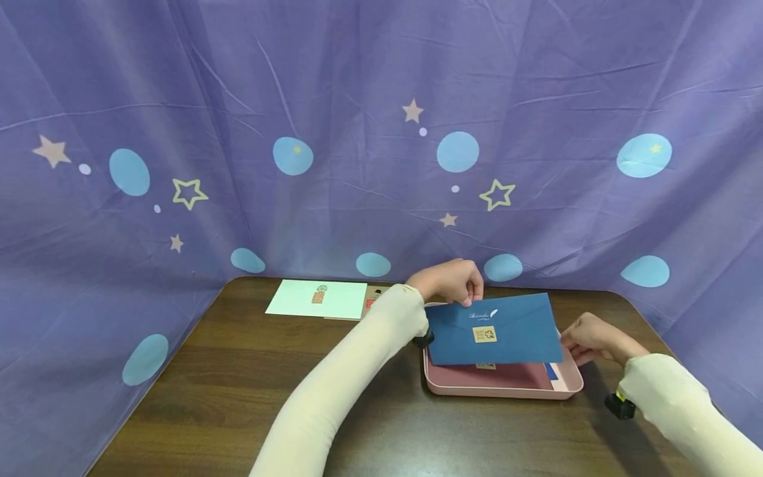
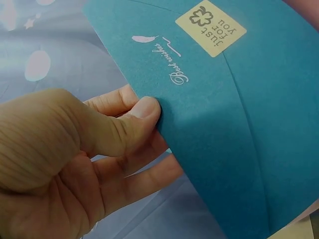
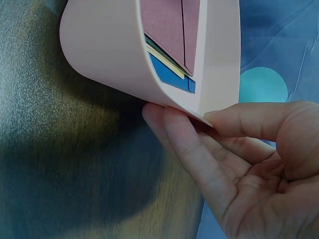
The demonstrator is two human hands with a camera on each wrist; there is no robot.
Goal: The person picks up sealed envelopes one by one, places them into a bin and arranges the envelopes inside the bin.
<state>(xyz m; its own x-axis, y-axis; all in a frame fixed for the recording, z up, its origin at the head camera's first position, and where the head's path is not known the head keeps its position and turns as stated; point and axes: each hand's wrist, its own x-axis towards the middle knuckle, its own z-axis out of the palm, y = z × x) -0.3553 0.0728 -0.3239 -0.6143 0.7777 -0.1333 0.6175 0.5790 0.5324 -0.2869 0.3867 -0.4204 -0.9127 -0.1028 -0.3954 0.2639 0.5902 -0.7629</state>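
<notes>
My left hand [image 1: 454,281] pinches the top edge of a blue envelope [image 1: 518,328] between thumb and fingers, tilted up over a pink tray [image 1: 501,392]. In the left wrist view the envelope carries "Best wishes" lettering, a white feather and a "just for you" sticker [image 2: 211,28]. A dark red envelope [image 1: 512,376] lies in the tray, partly covered by the blue one. Under it, edges of a yellow envelope [image 3: 167,60] and another blue envelope [image 3: 172,73] show in the right wrist view. My right hand [image 1: 596,339] pinches the tray's right rim, thumb on the inner side.
A pale green envelope [image 1: 298,299] with an orange print lies at the back left of the wooden table [image 1: 238,397]. A brown paper item [image 1: 374,293] peeks out beneath it. A purple curtain [image 1: 369,132] hangs right behind the table's back edge.
</notes>
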